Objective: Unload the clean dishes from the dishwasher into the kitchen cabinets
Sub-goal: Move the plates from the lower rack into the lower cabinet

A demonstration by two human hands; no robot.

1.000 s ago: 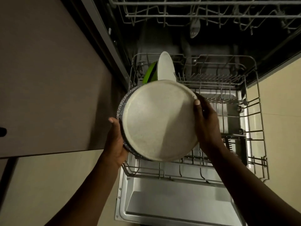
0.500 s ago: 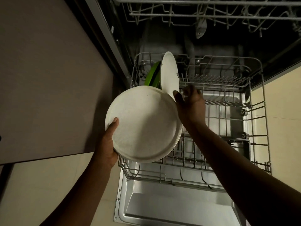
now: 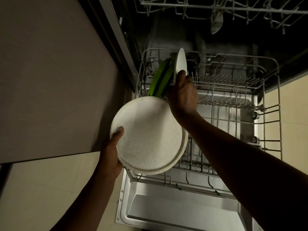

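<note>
My left hand (image 3: 111,153) grips a stack of speckled white plates (image 3: 148,135) by its left rim, thumb on top, holding it flat over the front left of the lower rack (image 3: 236,114). My right hand (image 3: 182,94) reaches into the rack's back left and closes on the lower edge of a white plate (image 3: 180,61) that stands upright in the tines. Two green plates (image 3: 160,79) stand on edge just left of that white plate.
The dishwasher door (image 3: 175,212) lies open below the rack. The upper rack (image 3: 216,12) hangs overhead at the top, with a spray arm under it. A brown cabinet front (image 3: 50,77) fills the left. Pale floor tiles show at both sides.
My right hand left the stack's right rim and reached back to the upright white plate. My left hand alone shifted the stack down and to the left.
</note>
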